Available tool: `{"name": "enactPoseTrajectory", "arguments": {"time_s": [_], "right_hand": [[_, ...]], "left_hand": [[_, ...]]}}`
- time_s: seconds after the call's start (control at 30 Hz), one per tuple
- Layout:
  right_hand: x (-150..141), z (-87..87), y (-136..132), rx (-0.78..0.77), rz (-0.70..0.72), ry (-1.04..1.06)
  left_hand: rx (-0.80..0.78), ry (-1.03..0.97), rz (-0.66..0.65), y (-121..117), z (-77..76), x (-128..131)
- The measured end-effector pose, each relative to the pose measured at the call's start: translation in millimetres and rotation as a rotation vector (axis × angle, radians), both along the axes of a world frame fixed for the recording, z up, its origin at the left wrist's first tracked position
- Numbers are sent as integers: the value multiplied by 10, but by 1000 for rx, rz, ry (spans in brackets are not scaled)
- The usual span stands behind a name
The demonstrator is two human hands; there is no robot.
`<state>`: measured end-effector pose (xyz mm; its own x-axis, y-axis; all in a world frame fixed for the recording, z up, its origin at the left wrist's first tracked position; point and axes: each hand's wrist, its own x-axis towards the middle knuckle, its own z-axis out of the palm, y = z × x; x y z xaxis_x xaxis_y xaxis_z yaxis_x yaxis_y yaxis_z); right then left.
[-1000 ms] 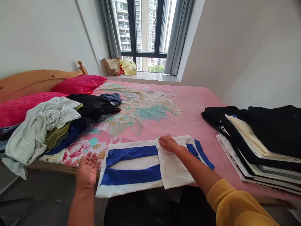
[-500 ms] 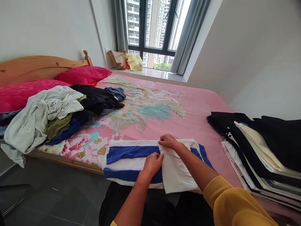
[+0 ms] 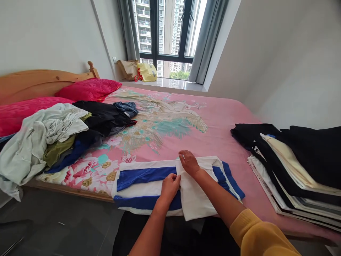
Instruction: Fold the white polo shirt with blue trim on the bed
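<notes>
A white garment with blue stripes (image 3: pixel 141 185) lies partly folded at the near edge of the pink floral bed (image 3: pixel 218 117). My left hand (image 3: pixel 169 185) rests on it at the edge of the folded-over white flap (image 3: pixel 197 199), fingers curled on the cloth. My right hand (image 3: pixel 188 162) lies just beyond, fingers together, pressing down the top of the same flap. The right arm wears a yellow sleeve (image 3: pixel 255 234).
A heap of unfolded clothes (image 3: pixel 53 135) lies at the left beside two red pillows (image 3: pixel 87 89) and a wooden headboard. A stack of folded black and white clothes (image 3: pixel 293 167) sits at the right. Bags (image 3: pixel 138 71) stand on the window sill.
My left hand came in from the bed's left edge, palm up, and now sits on the garment beside the flap. My right hand stayed on the flap.
</notes>
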<state>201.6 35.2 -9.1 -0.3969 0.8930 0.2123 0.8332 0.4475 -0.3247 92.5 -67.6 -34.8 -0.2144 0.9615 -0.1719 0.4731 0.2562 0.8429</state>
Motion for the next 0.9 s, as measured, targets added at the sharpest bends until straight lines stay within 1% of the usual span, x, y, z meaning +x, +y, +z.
{"name": "enactPoseTrajectory", "arguments": {"time_s": [0.07, 0.17, 0.23, 0.3, 0.33, 0.4, 0.47, 0.5, 0.53, 0.57, 0.6, 0.63, 0.67, 0.7, 0.77, 0.83, 0.87, 0.9], "right_hand": [[88, 47, -170, 60, 1, 82], [187, 8, -462, 108, 35, 202], [197, -97, -617, 72, 77, 162], [168, -232, -710, 10, 116, 30], [147, -296, -736, -16, 129, -40], [115, -396, -755, -49, 136, -143], [108, -445, -753, -63, 136, -188], [112, -449, -752, -69, 133, -196], [116, -442, -757, -73, 127, -198], [114, -423, -770, -70, 116, -192], [102, -394, -795, -57, 105, -175], [75, -355, -835, -33, 104, -148], [28, -307, -890, -2, 119, -112], [-41, -252, -959, 33, 153, -70], [-243, -131, -1130, 82, 280, 13], [-517, -22, -1311, 85, 423, 81], [-670, 19, -1394, 73, 487, 107], [-826, 48, -1467, 57, 544, 128]], "left_hand": [[91, 9, 38, -88, 19, -23], [337, 96, 67, -266, 40, -70], [477, 137, 63, -403, 42, -134], [534, 156, 106, -557, 28, -255], [549, 178, 157, -641, 12, -346], [555, 241, 303, -823, -48, -594], [526, 289, 503, -1010, -146, -912], [497, 272, 615, -1098, -208, -1084], [462, 202, 725, -1179, -276, -1255], [424, 91, 820, -1249, -346, -1417], [385, -40, 886, -1308, -414, -1564], [351, -167, 916, -1355, -477, -1690], [321, -283, 908, -1392, -530, -1792], [294, -382, 862, -1420, -572, -1869], [229, -542, 688, -1459, -614, -1957], [149, -700, 495, -1488, -609, -1981], [108, -758, 419, -1503, -594, -1982], [71, -795, 369, -1521, -573, -1980]]}}
